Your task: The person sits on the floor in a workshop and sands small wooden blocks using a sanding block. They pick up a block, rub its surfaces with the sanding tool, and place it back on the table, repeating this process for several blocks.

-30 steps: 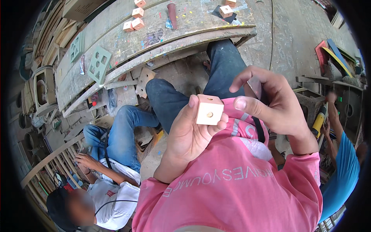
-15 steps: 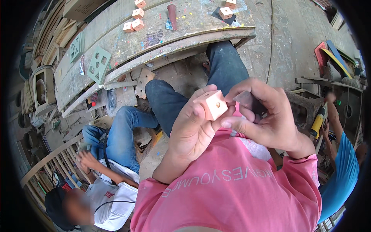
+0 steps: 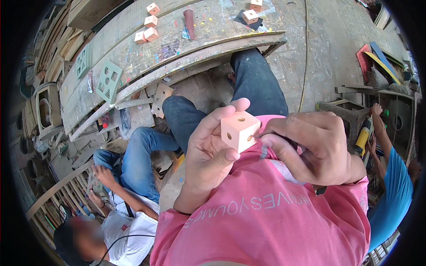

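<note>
The pale wooden cube (image 3: 238, 129) was off the worktop (image 3: 217, 27), held up in front of its near edge, over the person's lap. The left hand (image 3: 205, 148) grasped it, fingers behind and thumb at a lower corner, with bored holes showing in three faces. The right hand (image 3: 317, 148) was curled, thumb and finger close together at the hole in the right-hand face; whether it pinched anything could not be told. The cube looked light, stiff and hard to break, its plain dry faces unlikely to slip; a hold across two opposite faces, clear of the holes, seemed surest. Beyond, on the worktop, two similar cubes (image 3: 250, 17) stood near the right end, the nearer one on a dark sheet (image 3: 254, 26), and four more cubes (image 3: 151, 34) sat toward the far edge, left of a dark red roll (image 3: 189, 24). A green cut-out plate (image 3: 109, 82) lay at the near edge toward the left end. A co-worker in white (image 3: 126, 235) sat to the left, and another in blue (image 3: 392, 199) was at the right.
</note>
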A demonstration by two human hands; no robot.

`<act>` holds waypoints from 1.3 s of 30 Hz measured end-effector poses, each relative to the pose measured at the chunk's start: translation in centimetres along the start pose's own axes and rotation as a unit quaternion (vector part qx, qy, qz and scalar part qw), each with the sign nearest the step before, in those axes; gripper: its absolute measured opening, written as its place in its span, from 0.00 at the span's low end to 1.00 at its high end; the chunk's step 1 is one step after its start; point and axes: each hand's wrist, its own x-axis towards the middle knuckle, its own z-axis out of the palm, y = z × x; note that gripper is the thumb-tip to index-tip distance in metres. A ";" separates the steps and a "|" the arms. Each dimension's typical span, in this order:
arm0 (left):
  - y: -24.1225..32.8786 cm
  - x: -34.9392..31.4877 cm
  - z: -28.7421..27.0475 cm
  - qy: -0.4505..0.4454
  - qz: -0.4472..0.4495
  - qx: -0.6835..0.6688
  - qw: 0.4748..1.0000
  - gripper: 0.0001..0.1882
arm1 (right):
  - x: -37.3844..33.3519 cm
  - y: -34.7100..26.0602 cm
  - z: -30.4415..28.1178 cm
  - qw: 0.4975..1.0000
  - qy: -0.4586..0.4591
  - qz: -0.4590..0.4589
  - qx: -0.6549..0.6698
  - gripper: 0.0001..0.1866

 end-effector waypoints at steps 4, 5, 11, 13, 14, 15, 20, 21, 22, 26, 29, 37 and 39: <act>0.3 0.0 0.3 0.003 0.042 0.097 0.994 0.32 | -0.2 0.1 0.3 0.998 0.001 -0.029 -0.059 0.10; 0.4 -0.1 0.4 0.011 0.048 0.135 0.990 0.31 | -0.2 0.2 0.4 0.996 0.006 -0.039 -0.075 0.11; 0.5 -0.5 0.3 0.008 0.132 0.281 0.951 0.25 | -0.8 -0.4 0.7 0.989 0.015 -0.061 -0.133 0.12; 0.3 -0.2 0.1 -0.009 0.162 0.288 0.944 0.23 | -0.4 -0.9 0.3 0.988 -0.015 -0.041 -0.148 0.12; 0.1 -0.2 -0.1 -0.016 0.169 0.287 0.943 0.23 | -0.1 -1.1 0.0 0.987 -0.034 -0.027 -0.153 0.13; -0.1 -0.3 -0.3 -0.024 0.176 0.286 0.942 0.22 | 0.0 -1.2 -0.2 0.989 -0.052 -0.013 -0.136 0.12; -0.5 -0.1 -0.3 -0.049 0.201 0.331 0.921 0.21 | 0.5 0.0 -0.8 0.994 -0.100 0.051 0.006 0.07; -0.6 0.1 -0.3 -0.057 0.209 0.343 0.914 0.21 | 0.5 0.5 -0.6 0.990 -0.088 0.079 0.072 0.06; -0.7 0.2 -0.3 -0.064 0.217 0.355 0.907 0.21 | 0.3 0.9 -0.3 0.982 -0.075 0.105 0.139 0.06; -1.0 0.5 0.0 -0.046 0.214 0.292 0.931 0.24 | 2.1 0.6 -2.1 0.875 -0.197 0.307 0.317 0.10; -0.9 0.5 -0.1 -0.043 0.188 0.268 0.944 0.26 | 1.4 0.9 -1.7 0.846 -0.152 0.322 0.397 0.11; -1.1 0.3 0.0 -0.034 0.169 0.220 0.960 0.25 | -0.4 0.6 -0.4 0.982 -0.030 0.089 0.161 0.05; -1.0 0.2 0.2 -0.039 0.176 0.237 0.955 0.25 | -0.4 0.5 -0.7 0.992 -0.026 0.055 0.107 0.05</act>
